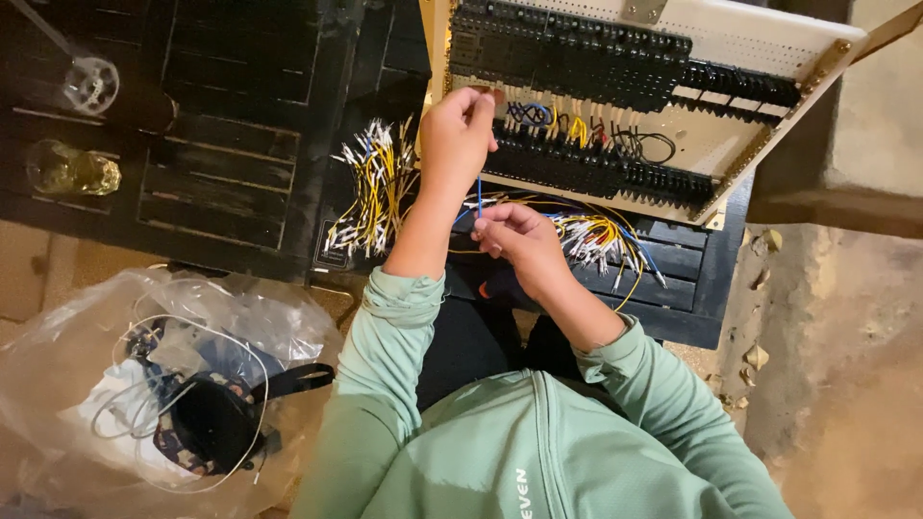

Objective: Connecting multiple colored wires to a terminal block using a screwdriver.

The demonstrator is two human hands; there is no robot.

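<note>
You are stretching a thin blue wire (480, 195) at the frame's centre: your left hand (458, 135) is pinching its top end up by the white panel (731, 43), your right hand (517, 240) is clamping the lower end. It looks light, limp and slippery, so grip near the tips.

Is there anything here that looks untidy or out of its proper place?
Yes: loose yellow and white wires lie tangled beside the left hand, more spill under the panel. The right hand holds a blue wire.
</note>
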